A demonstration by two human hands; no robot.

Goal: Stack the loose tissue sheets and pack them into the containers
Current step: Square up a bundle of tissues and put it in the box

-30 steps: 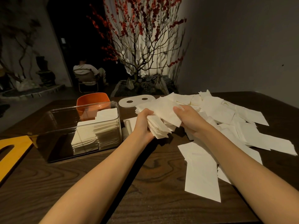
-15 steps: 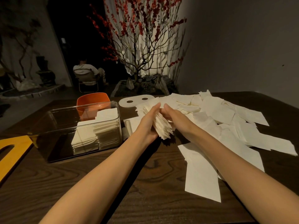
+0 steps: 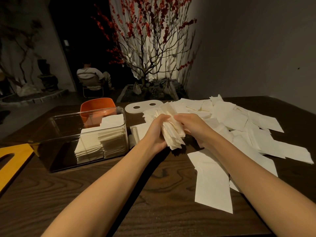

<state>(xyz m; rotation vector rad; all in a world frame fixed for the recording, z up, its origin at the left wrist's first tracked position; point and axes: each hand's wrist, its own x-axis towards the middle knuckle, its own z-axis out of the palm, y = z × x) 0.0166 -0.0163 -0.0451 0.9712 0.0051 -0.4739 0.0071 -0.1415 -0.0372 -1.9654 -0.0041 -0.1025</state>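
Observation:
Between my two hands stands a thick bundle of white tissue sheets, held on edge just above the dark wooden table. My left hand grips its left face with curled fingers, and my right hand presses and curls against its right face. Loose tissue sheets lie scattered over the table's right half, some reaching the near edge. A clear plastic container at the left holds two stacks of tissues in its right end.
An orange bowl-like tub stands behind the clear container. A white flat lid with two holes lies at the back. A yellow flat piece sits at the left edge. A person sits on a chair far behind.
The spread handful of sheets has been turned on edge and squeezed together between both hands. My right hand moved from the top of the sheets to the bundle's right side.

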